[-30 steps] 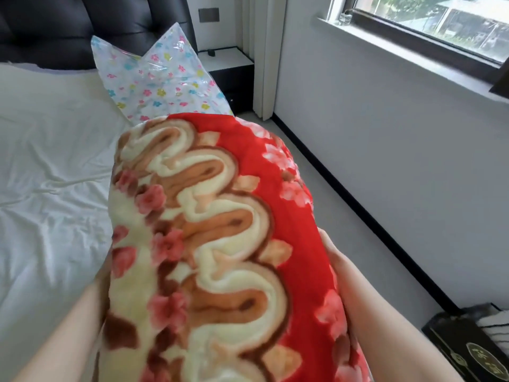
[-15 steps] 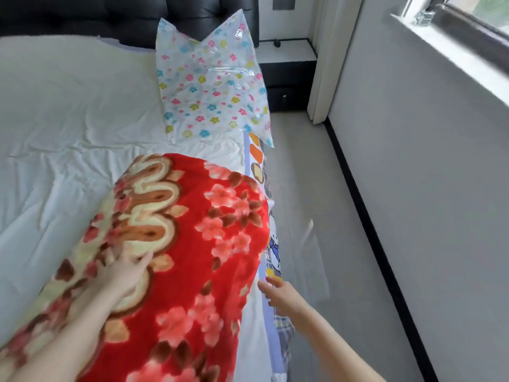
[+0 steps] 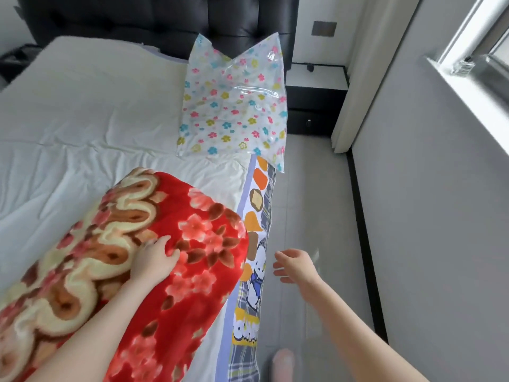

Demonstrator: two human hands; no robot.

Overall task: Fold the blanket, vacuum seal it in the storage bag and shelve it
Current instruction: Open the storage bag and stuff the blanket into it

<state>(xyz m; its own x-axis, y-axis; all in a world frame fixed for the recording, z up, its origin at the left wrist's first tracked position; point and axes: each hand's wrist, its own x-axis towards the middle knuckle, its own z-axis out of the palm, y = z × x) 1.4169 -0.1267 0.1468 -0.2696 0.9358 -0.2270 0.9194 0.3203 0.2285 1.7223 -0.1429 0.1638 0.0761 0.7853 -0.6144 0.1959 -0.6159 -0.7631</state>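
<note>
Fleece blanket: red with cream scrollwork and pink flowers, we list the blanket (image 3: 154, 244) as a folded bundle lying on the bed (image 3: 82, 128) near its edge; we judge it set down there so both hands come free for bagging.
Left grip: our left hand (image 3: 154, 260) lies on top of the bundle, fingers fairly straight and pressing the pile, pinching nothing; we take this as holding the folds from springing open.
Right grip: our right hand (image 3: 296, 264) hangs over the floor (image 3: 316, 202) just past the bed edge, fingers spread loosely, holding nothing and clear of the blanket.
Storage bag: clear plastic printed with small coloured flowers, the storage bag (image 3: 234, 106) stands puffed up well ahead of both grips, propped near the headboard (image 3: 165, 20), one lower corner overhanging the bed edge.
Bed side: a patterned cover (image 3: 257, 216) with cartoon print runs between the two grips, down the mattress side.
Stage: folding looks done; bagging, sealing and shelving not yet begun.
Next call: we would expect the right grip to reach ahead for the bag mouth.
</note>
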